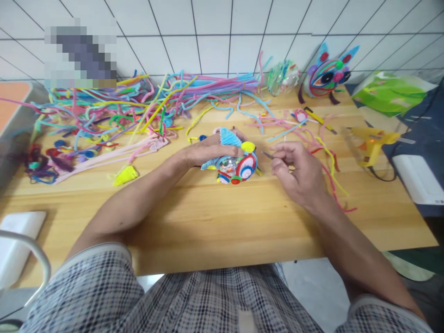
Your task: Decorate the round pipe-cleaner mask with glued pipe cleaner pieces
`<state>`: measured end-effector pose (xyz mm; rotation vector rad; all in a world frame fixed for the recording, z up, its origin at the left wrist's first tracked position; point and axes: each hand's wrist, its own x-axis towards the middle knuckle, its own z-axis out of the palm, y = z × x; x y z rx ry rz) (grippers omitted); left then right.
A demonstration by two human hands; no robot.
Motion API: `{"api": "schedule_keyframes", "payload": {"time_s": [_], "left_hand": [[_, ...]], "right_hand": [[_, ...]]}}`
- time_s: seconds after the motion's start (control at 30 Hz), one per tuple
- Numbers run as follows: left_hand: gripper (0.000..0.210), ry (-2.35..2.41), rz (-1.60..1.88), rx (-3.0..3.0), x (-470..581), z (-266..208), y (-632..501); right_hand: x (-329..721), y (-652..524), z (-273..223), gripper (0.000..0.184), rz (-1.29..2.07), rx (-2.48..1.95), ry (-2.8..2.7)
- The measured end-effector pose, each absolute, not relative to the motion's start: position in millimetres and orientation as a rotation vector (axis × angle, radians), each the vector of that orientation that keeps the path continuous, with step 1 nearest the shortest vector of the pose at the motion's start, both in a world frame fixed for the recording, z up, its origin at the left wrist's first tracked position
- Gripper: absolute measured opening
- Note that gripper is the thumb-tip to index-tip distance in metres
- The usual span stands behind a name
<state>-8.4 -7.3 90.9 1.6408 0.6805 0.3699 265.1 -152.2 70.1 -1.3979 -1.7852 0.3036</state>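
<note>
My left hand (208,150) is wrapped round a small pipe-cleaner craft figure (227,167) from behind. The figure has a clear body, blue fuzzy ears and coiled discs in red, white, blue and yellow. One ear stands up beside my thumb; the fingers behind the body are hidden. Just to the right, my right hand (294,171) pinches a thin, dark, pointed piece (267,155), too small to name. Its tip points at the figure but stays a little apart from it.
Pipe cleaners (222,85) lie heaped along the tiled wall. A finished animal head (326,76) and a clear ball (282,76) stand at the back. On the right are a yellow cutter knife (321,121), a corded yellow glue gun (373,141) and a green packet (390,95).
</note>
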Motion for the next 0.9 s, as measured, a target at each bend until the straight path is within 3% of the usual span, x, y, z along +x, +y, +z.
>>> {"api": "schedule_keyframes", "payload": {"time_s": [0.13,0.37,0.67,0.9], "left_hand": [[0.061,0.689,0.348,1.690,-7.4,92.0,-6.8],[0.057,0.659,0.297,1.701,-6.5,95.2,-9.3],[0.072,0.640,0.303,1.696,-7.0,89.2,-3.9],[0.070,0.637,0.306,1.698,-7.2,88.4,-2.7]], "right_hand": [[254.0,-154.5,72.1,0.015,0.261,-1.410,-1.831],[247.5,-150.3,69.7,0.025,0.286,-1.349,-1.855],[249.9,-150.7,64.6,0.027,0.224,-1.389,-1.901],[252.3,-152.9,63.6,0.030,0.149,-1.368,-1.975]]}}
